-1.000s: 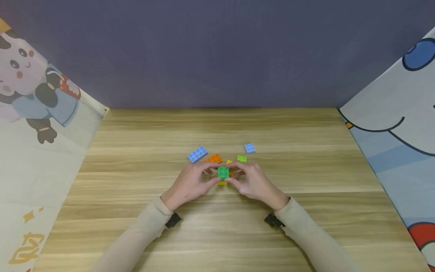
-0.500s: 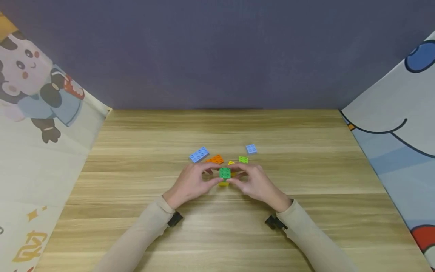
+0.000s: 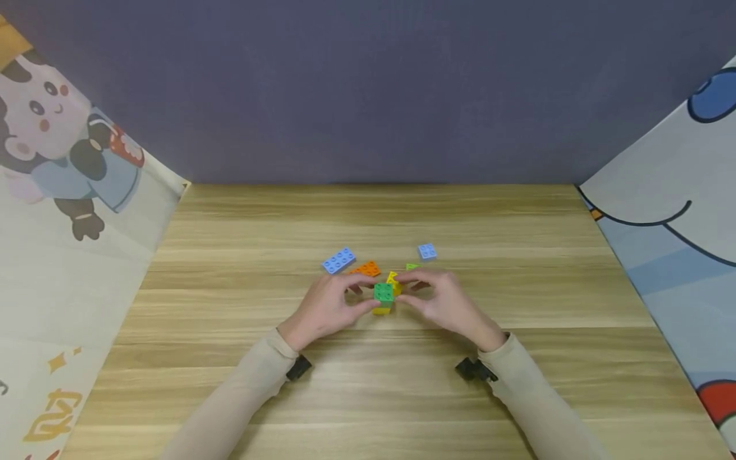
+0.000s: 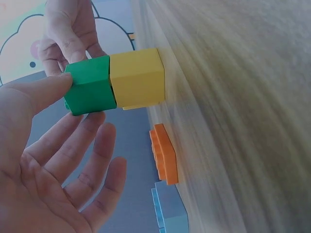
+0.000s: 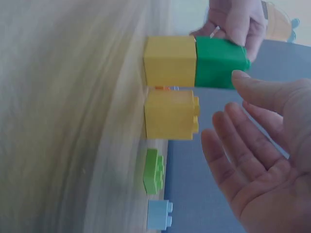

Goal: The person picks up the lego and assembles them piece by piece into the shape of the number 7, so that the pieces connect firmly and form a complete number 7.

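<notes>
A green brick point(image 3: 383, 292) sits on top of a yellow brick point(image 4: 138, 77), which stands on the wooden table. My left hand point(image 3: 328, 310) pinches the green brick between thumb and fingertips from the left side. To the right of the stack, my right hand point(image 3: 451, 308) has its fingers spread and relaxed, with the thumb tip close by the green brick's edge. A second yellow brick point(image 5: 170, 115) with studs upward stands just behind the stack, near the right fingertips. In the left wrist view a thin gap line shows between green and yellow.
Behind the left hand lie a flat orange brick point(image 3: 367, 269) and a long blue brick point(image 3: 338, 260). Past the right hand are a flat lime brick point(image 5: 153, 171) and a small light blue brick point(image 3: 427, 251). A dark wall panel point(image 3: 379, 96) bounds the table's back.
My right hand has come away from the green brick toward the right, uncovering more of the second yellow brick and covering part of the lime one. The left hand keeps its hold.
</notes>
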